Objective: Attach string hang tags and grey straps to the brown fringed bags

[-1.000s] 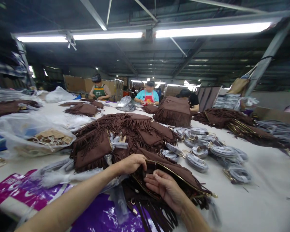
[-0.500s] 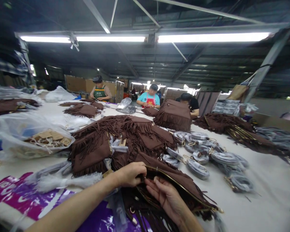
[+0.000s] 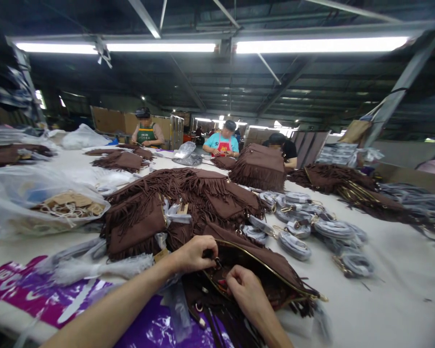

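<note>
In front of me lies a dark brown fringed bag (image 3: 275, 263), its gold zipper parted and its dark inside showing. My left hand (image 3: 197, 253) is closed at the left end of the opening, fingers curled over the bag's edge. Just inside the mouth, my right hand (image 3: 242, 281) is closed in a pinch. A small red bit shows at its fingertips, too little to name. Fringe and small metal fittings hang from the near side of the bag over a purple printed plastic sheet (image 3: 145, 324).
Brown fringed bags (image 3: 137, 224) are piled beyond my hands. Coiled straps in clear wrap (image 3: 293, 244) lie to the right. On the left are a plastic bag with tags (image 3: 70, 205) and a bundle of white strings (image 3: 94, 268). Several co-workers (image 3: 223, 140) are across the table.
My right hand has turned from a half-open palm to a pinch inside the bag, where red now shows. The bag's mouth gapes wider. The left hand stays at the edge.
</note>
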